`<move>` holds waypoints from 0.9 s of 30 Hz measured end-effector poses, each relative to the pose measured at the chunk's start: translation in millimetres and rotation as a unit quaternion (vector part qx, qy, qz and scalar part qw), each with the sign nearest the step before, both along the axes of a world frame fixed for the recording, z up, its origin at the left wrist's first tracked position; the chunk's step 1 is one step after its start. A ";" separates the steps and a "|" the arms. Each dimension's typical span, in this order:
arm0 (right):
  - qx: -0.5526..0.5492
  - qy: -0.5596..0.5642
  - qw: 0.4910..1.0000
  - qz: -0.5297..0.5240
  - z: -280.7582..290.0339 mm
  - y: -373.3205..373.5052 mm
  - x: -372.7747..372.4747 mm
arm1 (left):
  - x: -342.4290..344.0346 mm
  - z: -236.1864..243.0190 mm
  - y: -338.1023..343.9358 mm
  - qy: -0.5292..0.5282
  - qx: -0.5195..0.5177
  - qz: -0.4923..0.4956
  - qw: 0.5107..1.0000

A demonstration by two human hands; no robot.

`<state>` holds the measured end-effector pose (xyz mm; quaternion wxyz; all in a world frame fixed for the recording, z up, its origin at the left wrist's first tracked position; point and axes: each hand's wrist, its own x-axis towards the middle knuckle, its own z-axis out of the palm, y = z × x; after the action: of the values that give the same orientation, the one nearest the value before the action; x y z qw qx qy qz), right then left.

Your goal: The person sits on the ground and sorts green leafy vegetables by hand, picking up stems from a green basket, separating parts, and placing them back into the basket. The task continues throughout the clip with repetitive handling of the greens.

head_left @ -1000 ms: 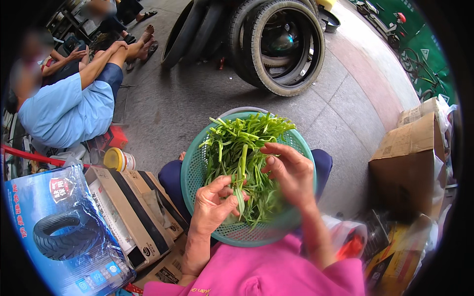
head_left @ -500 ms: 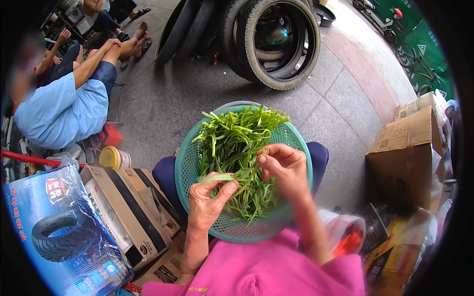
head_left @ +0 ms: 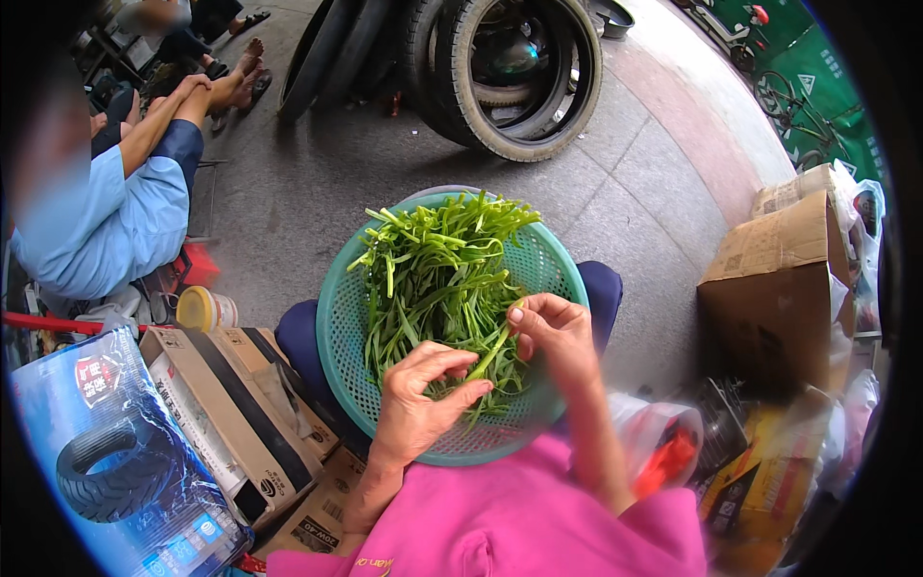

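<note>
Right hand (head_left: 558,337) pinches one stem (head_left: 495,348), left hand (head_left: 418,399) half-curled, can't tell its grip, tons of greens (head_left: 433,262) left in the basket (head_left: 338,332).

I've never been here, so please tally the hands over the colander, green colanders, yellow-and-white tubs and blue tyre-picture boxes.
Hands (left hand, right hand): 2
Green colander: 1
Yellow-and-white tub: 1
Blue tyre-picture box: 1
Total: 5

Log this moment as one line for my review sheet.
right hand: pinching slender light-green stem | left hand: by the same stem, grip unclear | below: leafy green stalks in round turquoise perforated plastic basket
</note>
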<state>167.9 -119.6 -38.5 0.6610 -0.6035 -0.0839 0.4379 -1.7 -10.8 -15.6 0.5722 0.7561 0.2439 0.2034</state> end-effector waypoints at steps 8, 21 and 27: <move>-0.001 -0.541 0.828 0.143 11.4 -7.4 -2.4 | -12.5 0.5 6.1 0.039 0.257 0.113 0.959; 0.022 -0.585 0.810 0.027 9.8 0.7 -11.9 | -11.6 1.8 -0.7 0.004 0.235 0.051 0.971; 0.039 -0.362 0.931 0.001 28.1 -13.3 -14.3 | -13.3 16.5 2.4 -0.029 0.134 0.026 0.990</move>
<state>153.6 -132.9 -10.4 0.6089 -0.6945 -0.3350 0.1865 -15.0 -8.4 1.0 0.4670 0.8132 0.2172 0.2710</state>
